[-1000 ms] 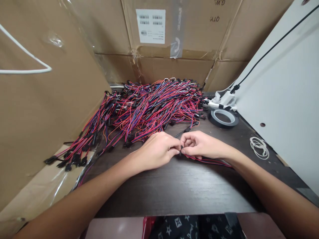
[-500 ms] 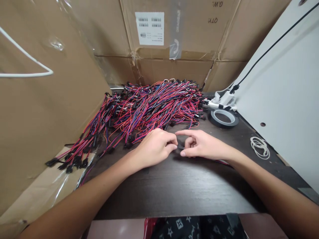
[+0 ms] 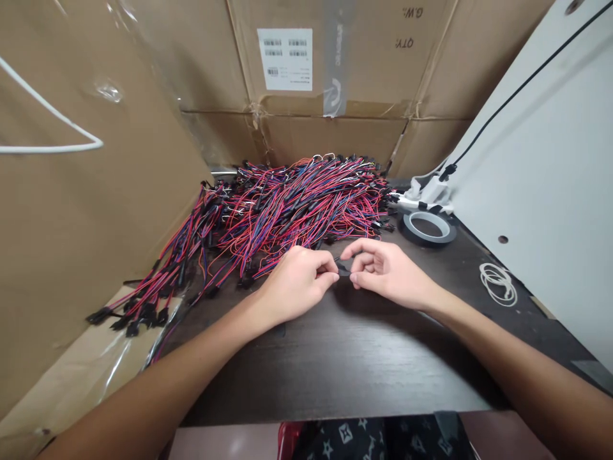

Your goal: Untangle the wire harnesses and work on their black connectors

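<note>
Over the front part of the dark table, my left hand [image 3: 304, 278] is closed, thumb and forefinger pinching one end of a small black strip [image 3: 344, 271]. Facing it, my right hand [image 3: 387, 271] has its thumb and curled fingers closed at the strip's other end, with the forefinger arched above. The strip is short and partly covered by fingertips; whether it is tape or part of a wire cannot be made out. Just behind both hands lies a large heap of red and blue wires [image 3: 306, 198] with black connectors.
A roll of dark tape [image 3: 428, 229] lies right of the heap, near a white power strip [image 3: 433, 191] with a black cord. A coiled white cable [image 3: 498, 284] is at the right. Cardboard [image 3: 335, 137] stands behind and at left; a white panel [image 3: 541, 160] stands at right.
My right hand has raised its forefinger into an arch, and its thumb and fingers have closed in on the black strip. The left hand keeps its pinch, nearly still.
</note>
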`<state>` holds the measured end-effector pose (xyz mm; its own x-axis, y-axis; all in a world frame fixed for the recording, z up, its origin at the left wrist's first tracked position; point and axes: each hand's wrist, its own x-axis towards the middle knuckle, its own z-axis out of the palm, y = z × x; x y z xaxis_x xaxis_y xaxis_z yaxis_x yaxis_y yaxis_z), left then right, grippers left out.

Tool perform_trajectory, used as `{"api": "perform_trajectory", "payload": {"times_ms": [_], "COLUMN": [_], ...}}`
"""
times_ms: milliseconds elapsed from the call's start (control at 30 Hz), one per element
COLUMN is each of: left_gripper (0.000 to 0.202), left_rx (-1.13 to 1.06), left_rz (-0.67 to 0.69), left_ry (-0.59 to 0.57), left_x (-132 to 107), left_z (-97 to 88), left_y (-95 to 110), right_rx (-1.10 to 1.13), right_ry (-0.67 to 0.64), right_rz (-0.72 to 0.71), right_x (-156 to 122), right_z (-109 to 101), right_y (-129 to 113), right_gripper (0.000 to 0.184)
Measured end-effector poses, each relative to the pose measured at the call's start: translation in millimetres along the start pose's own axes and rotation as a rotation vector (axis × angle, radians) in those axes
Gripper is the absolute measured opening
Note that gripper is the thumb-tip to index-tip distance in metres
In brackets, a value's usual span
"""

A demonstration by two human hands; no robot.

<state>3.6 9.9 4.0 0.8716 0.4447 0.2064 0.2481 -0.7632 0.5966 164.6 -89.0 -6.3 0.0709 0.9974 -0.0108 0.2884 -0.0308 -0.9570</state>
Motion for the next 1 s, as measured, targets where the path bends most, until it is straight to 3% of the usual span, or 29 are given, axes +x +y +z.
{"api": "perform_trajectory", "payload": {"times_ms": [200,333,567,833,1000], "left_gripper": [0.01,0.011,0.011,0.013,0.012], "left_rx": [-0.013,0.008,0.019,0.0,0.037], "left_rz": [-0.007,-0.001,0.014,0.082,0.074], "left_ry": [-0.009,-0.023,-0.048,-0.06,-0.107], "left_x": [-0.2,0.2,-0.2,-0.7,-0.6], "left_z": [0.5,0.2,1.5,1.6,2.0], "left_y": [-2.1,-1.8,-1.5,1.6,1.4], "right_rx": [-0.344,-0.461,-0.519,-0.29,-0.3], "right_ry": [0.105,0.128,0.077,-0.01,-0.052], "right_rz": [-0.282,-0.366,-0.306,-0.131,-0.089], "right_x": [-2.5,-2.9,-2.7,-1.1,-1.6], "right_z": [2.9,3.2,1.2,-2.2,-1.9], "right_y": [4.5,3.7,2.0,-0.3,-0.9], "right_gripper": [0.005,0.01,0.013,0.013,0.011]}}
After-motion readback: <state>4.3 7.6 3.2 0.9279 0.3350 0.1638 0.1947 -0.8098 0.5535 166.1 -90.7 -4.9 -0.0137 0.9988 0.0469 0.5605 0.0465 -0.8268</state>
